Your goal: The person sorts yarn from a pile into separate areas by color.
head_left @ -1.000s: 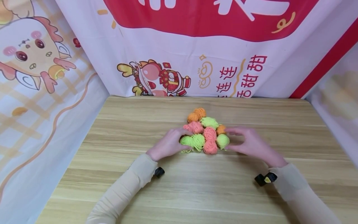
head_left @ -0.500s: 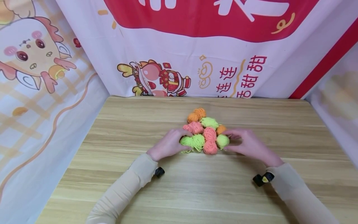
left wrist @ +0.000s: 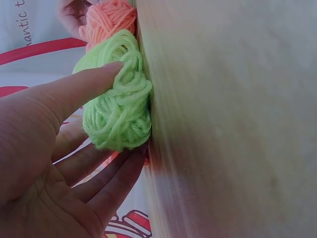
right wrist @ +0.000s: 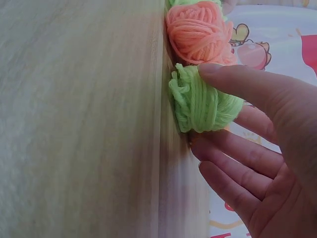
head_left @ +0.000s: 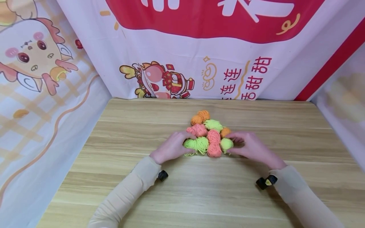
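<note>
Several small yarn balls lie packed together on the wooden table. My left hand (head_left: pixel 172 146) holds a green yarn ball (left wrist: pixel 119 111) at the cluster's left end, thumb on the near side and fingers behind. At the right end, my right hand (head_left: pixel 252 148) grips a smaller yellow-green yarn ball (right wrist: pixel 203 104) between thumb and fingers. Between these two sit two pink yarn balls, a front one (head_left: pixel 214 150) and one behind it (head_left: pixel 214 136). Further back are another pink yarn ball (head_left: pixel 198 129), a yellow-green yarn ball (head_left: pixel 213 124) and an orange yarn ball (head_left: pixel 225 132) by my right fingertips.
Two more orange yarn balls, one nearer (head_left: pixel 196 120) and one farther (head_left: pixel 203 114), top the cluster at the back. The wooden table (head_left: pixel 188 193) ends at a printed white and red cloth (head_left: pixel 182 47). Another printed cloth (head_left: pixel 34 104) hangs on the left.
My right hand has moved slightly left and closed its thumb and fingers in around the yellow-green yarn ball. The left hand stays on its green yarn ball.
</note>
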The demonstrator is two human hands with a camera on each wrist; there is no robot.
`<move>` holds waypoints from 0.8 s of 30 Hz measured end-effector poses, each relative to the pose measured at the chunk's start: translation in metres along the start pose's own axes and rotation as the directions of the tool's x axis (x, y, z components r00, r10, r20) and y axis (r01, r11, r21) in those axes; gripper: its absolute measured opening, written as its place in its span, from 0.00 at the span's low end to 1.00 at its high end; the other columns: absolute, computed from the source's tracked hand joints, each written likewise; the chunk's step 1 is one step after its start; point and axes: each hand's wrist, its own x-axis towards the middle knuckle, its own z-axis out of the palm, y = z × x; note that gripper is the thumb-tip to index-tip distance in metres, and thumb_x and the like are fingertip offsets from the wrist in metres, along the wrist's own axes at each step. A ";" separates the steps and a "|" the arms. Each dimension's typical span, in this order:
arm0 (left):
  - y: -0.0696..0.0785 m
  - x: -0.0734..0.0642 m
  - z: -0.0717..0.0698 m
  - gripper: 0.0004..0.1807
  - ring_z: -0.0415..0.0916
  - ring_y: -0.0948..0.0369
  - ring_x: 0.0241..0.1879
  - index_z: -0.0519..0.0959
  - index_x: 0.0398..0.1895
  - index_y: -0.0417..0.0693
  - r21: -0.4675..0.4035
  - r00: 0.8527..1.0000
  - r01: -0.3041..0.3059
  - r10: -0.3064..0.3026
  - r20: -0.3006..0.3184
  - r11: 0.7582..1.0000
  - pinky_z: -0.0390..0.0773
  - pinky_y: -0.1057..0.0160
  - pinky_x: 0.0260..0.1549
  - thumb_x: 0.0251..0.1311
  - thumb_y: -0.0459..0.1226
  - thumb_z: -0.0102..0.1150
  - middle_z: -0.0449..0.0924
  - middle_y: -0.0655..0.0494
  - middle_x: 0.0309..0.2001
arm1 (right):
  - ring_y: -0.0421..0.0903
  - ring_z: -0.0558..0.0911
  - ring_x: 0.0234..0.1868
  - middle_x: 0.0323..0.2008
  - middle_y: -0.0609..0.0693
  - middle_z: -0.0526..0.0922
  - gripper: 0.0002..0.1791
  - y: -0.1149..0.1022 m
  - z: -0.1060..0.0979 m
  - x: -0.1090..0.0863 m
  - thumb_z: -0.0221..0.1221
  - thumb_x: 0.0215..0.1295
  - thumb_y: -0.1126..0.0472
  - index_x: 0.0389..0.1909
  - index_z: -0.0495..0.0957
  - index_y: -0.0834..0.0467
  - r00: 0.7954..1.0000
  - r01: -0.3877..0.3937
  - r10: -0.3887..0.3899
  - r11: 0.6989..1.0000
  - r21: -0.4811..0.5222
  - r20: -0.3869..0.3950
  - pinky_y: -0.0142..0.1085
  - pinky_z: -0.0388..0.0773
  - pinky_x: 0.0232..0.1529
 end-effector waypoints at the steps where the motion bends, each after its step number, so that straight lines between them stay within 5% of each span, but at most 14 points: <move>1: 0.000 0.000 0.000 0.25 0.78 0.61 0.54 0.83 0.56 0.46 -0.001 1.000 0.000 0.000 0.001 1.000 0.74 0.62 0.57 0.55 0.42 0.78 0.84 0.57 0.53 | 0.45 0.84 0.47 0.50 0.45 0.86 0.27 0.000 0.000 0.000 0.78 0.54 0.57 0.56 0.83 0.54 1.000 -0.001 0.001 1.000 0.006 -0.002 0.48 0.82 0.49; 24: 0.000 -0.001 0.001 0.25 0.78 0.60 0.55 0.84 0.56 0.46 -0.007 1.000 0.022 -0.022 0.006 1.000 0.74 0.62 0.58 0.55 0.40 0.78 0.84 0.57 0.53 | 0.47 0.83 0.48 0.49 0.47 0.85 0.25 -0.003 0.000 -0.002 0.78 0.53 0.59 0.53 0.81 0.53 0.997 -0.076 0.076 0.997 0.018 -0.009 0.48 0.82 0.51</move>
